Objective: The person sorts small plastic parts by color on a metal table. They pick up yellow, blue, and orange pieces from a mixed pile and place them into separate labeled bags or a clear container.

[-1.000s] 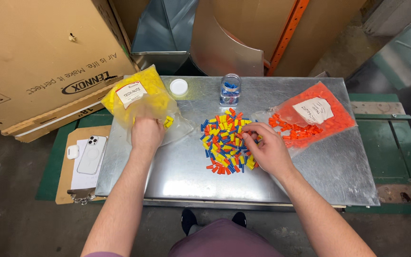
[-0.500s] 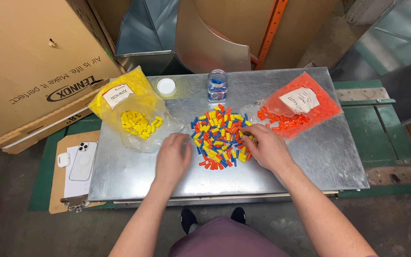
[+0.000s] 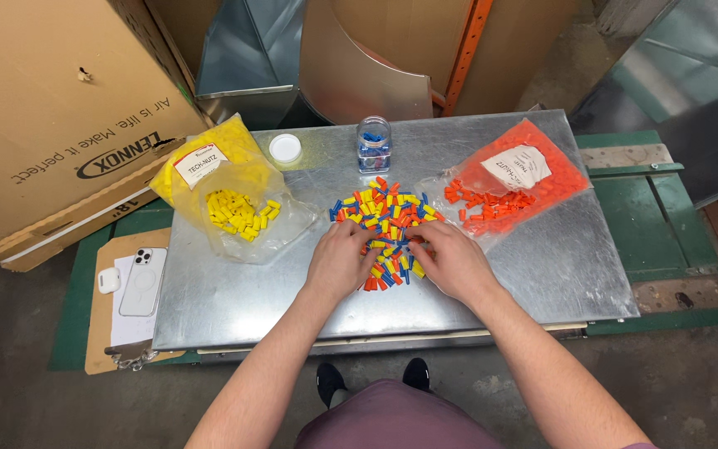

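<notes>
Both the left hand [image 3: 341,259] and right hand [image 3: 450,259] rest loosely curled on the mixed-colour caps [image 3: 386,218] mid-table [image 3: 542,258], grasping nothing visible, between the white-labelled yellow bag [image 3: 230,195] and orange bag [image 3: 513,183], a small jar [image 3: 373,144] at the far edge

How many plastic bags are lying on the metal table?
2. The yellow bag lies at the table's left, holding yellow pieces; the orange bag lies at the right, holding orange pieces. No other bag shows.
</notes>
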